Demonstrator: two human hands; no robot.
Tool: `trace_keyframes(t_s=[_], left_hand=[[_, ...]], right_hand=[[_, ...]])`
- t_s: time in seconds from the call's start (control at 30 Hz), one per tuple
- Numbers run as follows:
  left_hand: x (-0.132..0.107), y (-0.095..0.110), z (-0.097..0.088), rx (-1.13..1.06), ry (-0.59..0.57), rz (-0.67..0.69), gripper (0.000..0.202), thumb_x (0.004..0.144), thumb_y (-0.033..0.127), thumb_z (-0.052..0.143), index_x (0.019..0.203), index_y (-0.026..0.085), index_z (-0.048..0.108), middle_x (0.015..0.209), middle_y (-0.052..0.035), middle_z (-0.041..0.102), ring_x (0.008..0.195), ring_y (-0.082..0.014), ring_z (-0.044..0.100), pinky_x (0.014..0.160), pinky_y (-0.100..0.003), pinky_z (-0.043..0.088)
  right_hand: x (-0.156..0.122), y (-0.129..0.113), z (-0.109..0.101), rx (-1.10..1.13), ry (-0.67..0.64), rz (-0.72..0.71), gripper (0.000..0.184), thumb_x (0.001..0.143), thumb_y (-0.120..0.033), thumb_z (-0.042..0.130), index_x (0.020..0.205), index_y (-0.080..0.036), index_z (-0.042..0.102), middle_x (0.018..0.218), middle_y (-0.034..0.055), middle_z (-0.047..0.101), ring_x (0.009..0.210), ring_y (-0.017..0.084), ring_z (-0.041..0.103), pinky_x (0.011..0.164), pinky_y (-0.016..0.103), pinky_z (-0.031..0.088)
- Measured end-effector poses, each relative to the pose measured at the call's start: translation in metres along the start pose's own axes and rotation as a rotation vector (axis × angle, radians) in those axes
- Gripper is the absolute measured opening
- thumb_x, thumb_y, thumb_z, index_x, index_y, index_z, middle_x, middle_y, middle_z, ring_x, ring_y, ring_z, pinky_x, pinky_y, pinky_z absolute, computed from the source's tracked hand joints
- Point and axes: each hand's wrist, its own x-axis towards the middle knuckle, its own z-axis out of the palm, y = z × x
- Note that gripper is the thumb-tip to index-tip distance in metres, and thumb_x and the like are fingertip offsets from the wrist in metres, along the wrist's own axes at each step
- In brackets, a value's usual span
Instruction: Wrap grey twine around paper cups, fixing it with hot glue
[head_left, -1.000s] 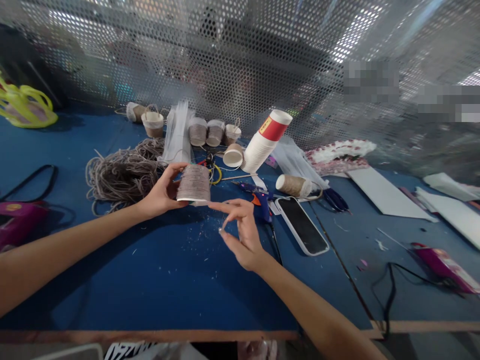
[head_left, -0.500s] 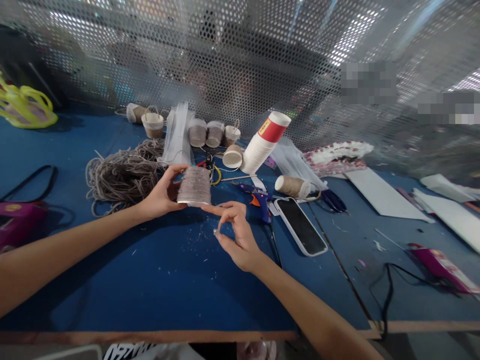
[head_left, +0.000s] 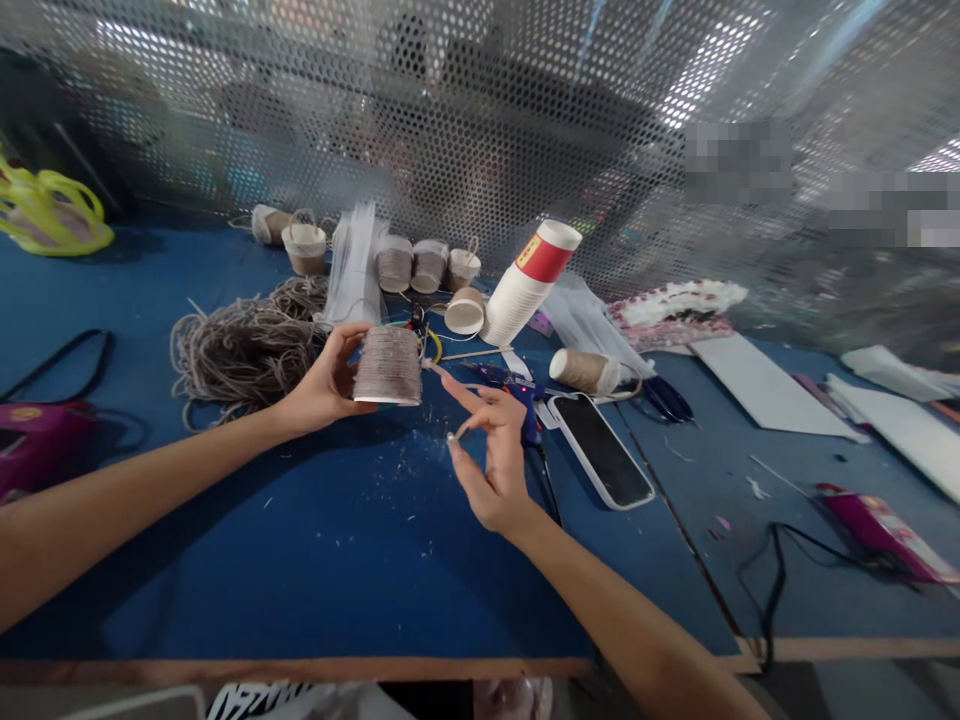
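Note:
My left hand (head_left: 324, 385) grips an upside-down paper cup wrapped in grey-brown cord (head_left: 388, 366), held just above the blue table (head_left: 315, 540). My right hand (head_left: 488, 450) hovers to the right of the cup with fingers apart; its index finger points toward the cup's upper right side, and thumb and middle finger nearly meet. Whether something tiny sits between them is unclear. A blue glue gun (head_left: 517, 395) lies just behind my right hand. A tangled pile of the same cord (head_left: 244, 345) lies left of the cup.
Several cord-wrapped cups (head_left: 409, 265) stand near the perforated metal screen (head_left: 480, 130). A stack of white paper cups with a red-banded one on top (head_left: 529, 280) leans there. A spool of twine (head_left: 585, 372), a phone (head_left: 600, 450), white sheets (head_left: 772, 390), pink objects (head_left: 30, 445) and black cables (head_left: 780, 570) lie around.
My right hand rose and its index finger moved up toward the cup's right side. The cup tilted slightly in my left hand.

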Motion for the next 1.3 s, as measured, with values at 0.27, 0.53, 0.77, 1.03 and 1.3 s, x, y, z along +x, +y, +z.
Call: trace_keyframes(t_s=[0.27, 0.53, 0.77, 1.03, 1.3], left_hand=[[0.000, -0.003, -0.002, -0.029, 0.006, -0.017, 0.081, 0.055, 0.020, 0.094, 0.122, 0.031, 0.049, 0.128, -0.0057, 0.059, 0.109, -0.0214, 0.064, 0.081, -0.026, 0.058], [0.002, -0.003, -0.003, -0.062, 0.022, -0.006, 0.081, 0.054, 0.022, 0.095, 0.121, 0.033, 0.050, 0.127, -0.0044, 0.061, 0.111, -0.0224, 0.064, 0.081, -0.027, 0.059], [0.001, -0.003, -0.002, -0.084, 0.032, -0.018, 0.081, 0.054, 0.019, 0.094, 0.121, 0.035, 0.051, 0.128, -0.0027, 0.061, 0.114, -0.0218, 0.063, 0.085, -0.028, 0.058], [0.001, -0.003, -0.001, -0.057, 0.008, -0.029, 0.080, 0.056, 0.019, 0.093, 0.121, 0.033, 0.049, 0.127, -0.0037, 0.061, 0.108, -0.0218, 0.065, 0.081, -0.027, 0.059], [-0.001, -0.002, 0.001, 0.001, 0.020, -0.015, 0.079, 0.057, 0.020, 0.094, 0.120, 0.032, 0.047, 0.127, -0.0042, 0.059, 0.108, -0.0210, 0.065, 0.081, -0.027, 0.057]], right_hand=[[0.000, -0.009, 0.008, -0.269, -0.149, -0.114, 0.037, 0.071, -0.006, 0.055, 0.095, -0.029, 0.039, 0.143, -0.0045, 0.060, 0.137, 0.032, 0.035, 0.106, 0.061, 0.027], [-0.001, -0.005, 0.006, -0.275, -0.083, -0.102, 0.031, 0.070, -0.005, 0.053, 0.088, -0.028, 0.041, 0.134, -0.0039, 0.066, 0.137, 0.032, 0.040, 0.103, 0.058, 0.029], [-0.002, -0.003, 0.005, -0.337, 0.114, -0.104, 0.028, 0.076, -0.005, 0.052, 0.090, -0.027, 0.042, 0.128, 0.0008, 0.070, 0.122, 0.029, 0.054, 0.096, 0.053, 0.036], [-0.002, -0.003, 0.015, -0.396, -0.062, -0.128, 0.040, 0.072, -0.001, 0.055, 0.096, -0.030, 0.044, 0.147, -0.0081, 0.056, 0.146, 0.032, 0.030, 0.111, 0.064, 0.025], [-0.001, -0.008, 0.017, -0.376, -0.147, -0.146, 0.039, 0.070, 0.003, 0.050, 0.092, -0.028, 0.040, 0.145, -0.0062, 0.058, 0.153, 0.030, 0.017, 0.117, 0.066, 0.020]])
